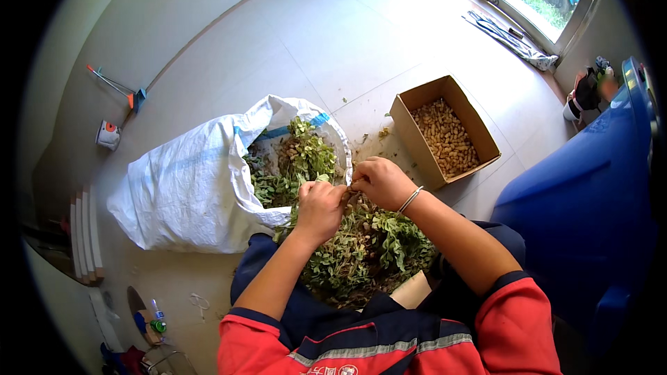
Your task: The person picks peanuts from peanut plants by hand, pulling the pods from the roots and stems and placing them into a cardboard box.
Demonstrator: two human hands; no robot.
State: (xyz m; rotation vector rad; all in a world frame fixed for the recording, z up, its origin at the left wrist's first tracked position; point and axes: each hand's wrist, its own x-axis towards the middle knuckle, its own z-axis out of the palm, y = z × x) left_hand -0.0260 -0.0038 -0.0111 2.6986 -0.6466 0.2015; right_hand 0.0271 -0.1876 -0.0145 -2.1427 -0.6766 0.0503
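Note:
My left hand and my right hand meet fingertip to fingertip above a heap of uprooted peanut plants between my legs. Both pinch at a small brown part of a peanut plant, mostly hidden by the fingers. To the left, a white woven sack lies on its side, its mouth towards my hands. More leafy peanut plants fill that mouth. Beyond my right hand stands a cardboard box holding many loose peanuts in the shell.
A large blue plastic bin rises close on my right. Leaf scraps and soil litter the tiled floor between sack and box. At the left wall are a broom and dustpan and a white pail. A bottle stands at lower left.

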